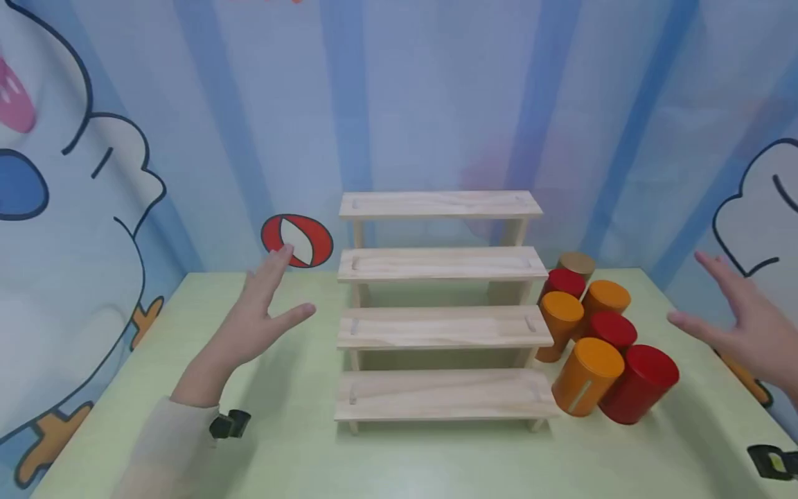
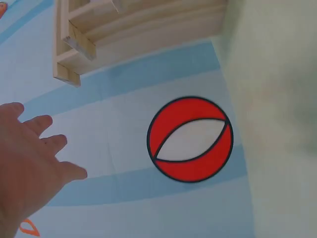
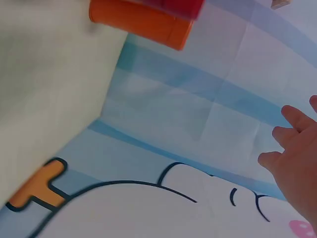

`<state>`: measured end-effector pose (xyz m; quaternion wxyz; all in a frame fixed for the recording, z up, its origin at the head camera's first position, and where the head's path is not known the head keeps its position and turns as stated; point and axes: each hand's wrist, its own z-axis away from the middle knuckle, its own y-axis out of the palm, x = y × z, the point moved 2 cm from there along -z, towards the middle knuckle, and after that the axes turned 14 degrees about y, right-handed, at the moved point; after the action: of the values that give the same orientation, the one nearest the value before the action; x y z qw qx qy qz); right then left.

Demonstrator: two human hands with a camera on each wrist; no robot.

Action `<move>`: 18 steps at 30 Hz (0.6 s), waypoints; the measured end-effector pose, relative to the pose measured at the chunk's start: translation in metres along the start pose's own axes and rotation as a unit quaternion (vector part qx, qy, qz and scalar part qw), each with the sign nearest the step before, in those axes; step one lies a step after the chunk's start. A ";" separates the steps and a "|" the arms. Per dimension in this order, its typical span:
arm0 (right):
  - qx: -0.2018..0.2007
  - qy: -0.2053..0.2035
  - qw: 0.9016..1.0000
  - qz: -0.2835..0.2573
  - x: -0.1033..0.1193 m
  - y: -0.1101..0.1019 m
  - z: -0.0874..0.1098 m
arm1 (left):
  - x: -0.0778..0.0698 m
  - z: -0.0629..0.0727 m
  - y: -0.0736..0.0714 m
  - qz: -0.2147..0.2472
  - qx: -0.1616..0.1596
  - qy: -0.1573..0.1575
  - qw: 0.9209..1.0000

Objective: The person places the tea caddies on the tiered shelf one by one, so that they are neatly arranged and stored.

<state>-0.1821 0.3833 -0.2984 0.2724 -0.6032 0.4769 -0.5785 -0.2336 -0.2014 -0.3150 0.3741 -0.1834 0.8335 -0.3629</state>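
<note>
A pale wooden rack [image 1: 442, 327] with several stepped shelves stands in the middle of the table, its shelves bare. Right beside it, orange cans [image 1: 589, 378] and red cans [image 1: 640, 384] are grouped upright, with a tan-topped can [image 1: 576, 263] at the back. My left hand [image 1: 252, 315] hovers left of the rack, fingers extended and thumb spread, holding nothing. To the right of the cans my right hand [image 1: 745, 322] is raised, thumb and fingers apart, also holding nothing. The right wrist view shows an orange can [image 3: 141, 22] from the side.
A pale green table [image 1: 299, 457] carries the rack and cans. Behind and at both sides hangs a blue striped backdrop [image 1: 430, 97] printed with white cartoon figures and a red-and-white ball [image 1: 321, 242]. Dark wrist straps show on both wrists.
</note>
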 end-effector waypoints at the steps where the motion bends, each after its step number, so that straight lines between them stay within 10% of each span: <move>1: 0.004 0.005 1.000 -0.013 -0.001 0.003 0.004 | -0.001 0.002 0.002 0.020 -0.004 -0.007 1.000; 18: 0.098 0.049 0.983 -0.149 -0.040 0.061 0.043 | 0.006 0.005 0.063 0.202 0.005 -0.042 0.979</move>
<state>-0.1523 0.3848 -0.3771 0.2170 -0.6090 0.3351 -0.6854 -0.2356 -0.1654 -0.3670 0.4755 -0.0250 0.8350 -0.2758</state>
